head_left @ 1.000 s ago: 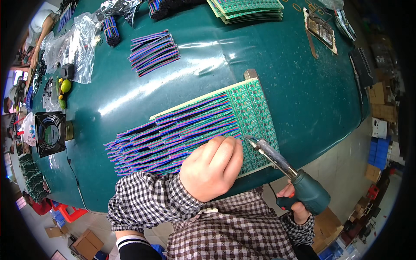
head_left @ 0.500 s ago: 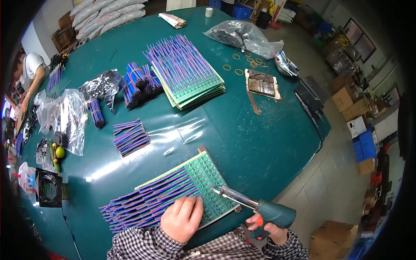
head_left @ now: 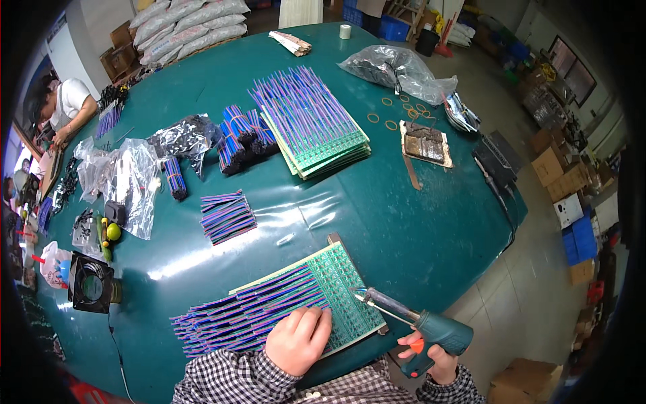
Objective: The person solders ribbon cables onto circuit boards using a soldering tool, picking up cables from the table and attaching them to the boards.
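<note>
In front of me lies a green circuit board panel [head_left: 344, 276], with rows of blue, purple and red wires [head_left: 252, 310] stretching off to its left. My left hand [head_left: 299, 340] rests at the near side of the panel, fingers curled down over the wire ends; the fingertips are hidden. A dark green soldering gun [head_left: 441, 331] with an orange trigger is gripped in my right hand [head_left: 431, 357]. Its metal tip points left, at or just above the bare part of the panel, right of my left hand. Whether it touches, I cannot tell.
Beyond the panel lies a loose wire pile [head_left: 227, 217]. Farther off are stacked wired panels [head_left: 316, 124], wire bundles [head_left: 235, 138], plastic bags [head_left: 134, 182] and rubber bands [head_left: 410, 108]. A small fan [head_left: 92, 283] stands left; a corded iron [head_left: 490, 176] lies right. A co-worker [head_left: 67, 108] sits far left.
The whole view has shifted, so the table's things appear farther right and slightly lower. Against the panel, my left hand and the soldering gun have moved only slightly. Both holds look the same.
</note>
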The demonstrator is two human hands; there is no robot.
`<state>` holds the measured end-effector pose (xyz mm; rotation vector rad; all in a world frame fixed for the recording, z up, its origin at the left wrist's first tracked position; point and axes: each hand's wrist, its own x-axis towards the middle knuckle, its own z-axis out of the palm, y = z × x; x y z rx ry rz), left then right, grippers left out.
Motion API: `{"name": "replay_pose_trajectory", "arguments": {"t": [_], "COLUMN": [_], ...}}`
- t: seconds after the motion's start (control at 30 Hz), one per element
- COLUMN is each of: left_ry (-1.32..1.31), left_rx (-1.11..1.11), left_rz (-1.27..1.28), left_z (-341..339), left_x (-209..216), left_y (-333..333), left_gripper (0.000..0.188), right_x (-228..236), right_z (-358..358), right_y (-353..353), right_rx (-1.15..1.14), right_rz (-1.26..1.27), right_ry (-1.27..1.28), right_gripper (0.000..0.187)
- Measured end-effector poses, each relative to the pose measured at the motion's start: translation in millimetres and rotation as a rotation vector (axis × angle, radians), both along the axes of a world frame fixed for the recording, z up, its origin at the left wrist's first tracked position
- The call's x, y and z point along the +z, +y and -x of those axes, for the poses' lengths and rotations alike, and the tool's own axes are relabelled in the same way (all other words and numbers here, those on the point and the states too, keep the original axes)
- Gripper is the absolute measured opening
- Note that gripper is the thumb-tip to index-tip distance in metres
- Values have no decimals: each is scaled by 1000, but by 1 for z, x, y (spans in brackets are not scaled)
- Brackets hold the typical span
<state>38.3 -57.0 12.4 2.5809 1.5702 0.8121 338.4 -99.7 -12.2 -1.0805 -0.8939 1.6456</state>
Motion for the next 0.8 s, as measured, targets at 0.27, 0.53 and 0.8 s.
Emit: {"name": "replay_pose_trajectory", "arguments": {"t": [0.27, 0.53, 0.8], "left_ry": [31, 28, 44], "left_rx": [4, -13, -5], "left_rz": [47, 12, 36], "left_z": [3, 5, 4], "left_x": [-2, -1, -8], "left_y": [-10, 6, 3], "left_gripper": [39, 38, 31], "right_x": [11, 28, 26], "right_z": [10, 9, 9], "right_y": [-6, -5, -6], "right_rx": [21, 92, 156], "right_rz": [18, 62, 29], "right_ry": [-6, -111, -219], "right_gripper": [69, 81, 83]}}
